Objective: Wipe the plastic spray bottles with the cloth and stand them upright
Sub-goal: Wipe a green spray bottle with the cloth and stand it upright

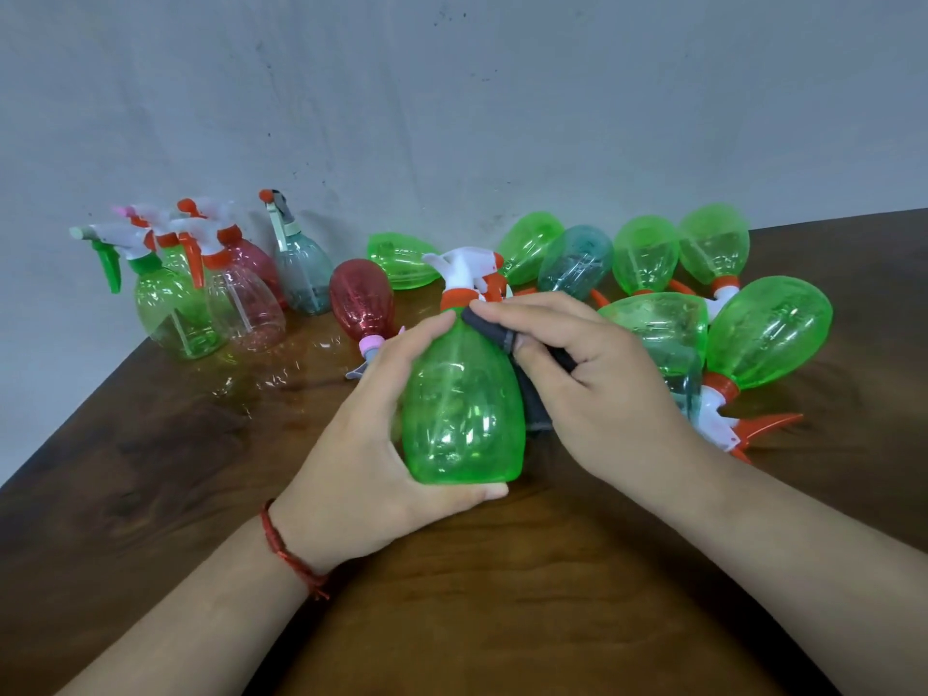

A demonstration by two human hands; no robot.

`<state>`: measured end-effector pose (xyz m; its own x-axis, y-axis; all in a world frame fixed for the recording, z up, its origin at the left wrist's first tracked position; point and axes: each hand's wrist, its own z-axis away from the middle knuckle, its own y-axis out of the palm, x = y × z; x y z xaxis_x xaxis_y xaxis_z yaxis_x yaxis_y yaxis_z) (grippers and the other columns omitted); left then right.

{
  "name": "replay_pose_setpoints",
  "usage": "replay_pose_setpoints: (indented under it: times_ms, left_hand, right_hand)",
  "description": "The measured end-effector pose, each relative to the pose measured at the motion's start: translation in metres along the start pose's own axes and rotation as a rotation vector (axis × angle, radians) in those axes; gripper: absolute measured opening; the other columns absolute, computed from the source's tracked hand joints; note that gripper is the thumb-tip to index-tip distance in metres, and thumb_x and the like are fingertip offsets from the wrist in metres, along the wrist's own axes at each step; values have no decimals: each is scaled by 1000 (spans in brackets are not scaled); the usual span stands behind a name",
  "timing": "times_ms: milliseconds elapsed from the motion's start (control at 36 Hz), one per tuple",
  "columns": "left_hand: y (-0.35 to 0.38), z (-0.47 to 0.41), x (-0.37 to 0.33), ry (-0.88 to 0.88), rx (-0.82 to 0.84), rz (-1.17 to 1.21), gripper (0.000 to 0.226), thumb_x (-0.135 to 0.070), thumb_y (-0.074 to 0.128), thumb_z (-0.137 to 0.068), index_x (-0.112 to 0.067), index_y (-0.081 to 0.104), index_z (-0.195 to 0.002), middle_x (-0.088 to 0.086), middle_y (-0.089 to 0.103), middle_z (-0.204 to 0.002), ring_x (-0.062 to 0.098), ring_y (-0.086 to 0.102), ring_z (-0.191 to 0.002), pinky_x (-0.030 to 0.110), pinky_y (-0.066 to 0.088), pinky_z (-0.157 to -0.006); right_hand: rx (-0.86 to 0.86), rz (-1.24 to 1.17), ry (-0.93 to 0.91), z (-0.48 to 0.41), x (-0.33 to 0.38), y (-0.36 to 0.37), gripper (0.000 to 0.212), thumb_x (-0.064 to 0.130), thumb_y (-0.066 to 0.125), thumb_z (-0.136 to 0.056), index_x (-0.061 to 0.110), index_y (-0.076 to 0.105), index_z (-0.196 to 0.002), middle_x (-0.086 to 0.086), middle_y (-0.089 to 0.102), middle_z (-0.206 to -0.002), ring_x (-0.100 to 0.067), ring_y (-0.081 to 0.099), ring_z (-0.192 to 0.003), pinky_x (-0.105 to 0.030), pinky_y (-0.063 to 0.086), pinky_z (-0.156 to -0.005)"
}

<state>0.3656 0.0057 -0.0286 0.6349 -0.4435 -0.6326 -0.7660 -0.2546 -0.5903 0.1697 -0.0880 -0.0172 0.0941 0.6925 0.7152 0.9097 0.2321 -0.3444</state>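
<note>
On the wooden counter [150, 469], the left grip [361, 459] is clasping a green spray bottle [462, 409]; the right grip [592, 374] is pinching a dark cloth [492, 330] against it.

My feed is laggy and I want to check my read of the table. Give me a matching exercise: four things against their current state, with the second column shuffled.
Things
1. nearest green bottle
2. red bottle with pink collar
3. grey bottle, back left
4. cloth

States
A. lies on its side on the table
B. pinched in the right hand, against a bottle's neck
C. gripped by the left hand
D. stands upright near the wall

Pairs: 1-C, 2-A, 3-D, 4-B
</note>
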Motion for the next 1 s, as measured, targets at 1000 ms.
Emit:
replay_pose_setpoints:
  times_ms: [1000]
  left_hand:
    - [-3,-1,10,-94,35,151,114,-25,100,-66,-24,37,-161,1,51,-158,23,54,-146,42,46,-120]
  right_hand:
    - [2,-74,51,2,-8,3,39,1,53,-109,22,75,-133,16,71,-127,-11,66,-125,-37,53,-108]
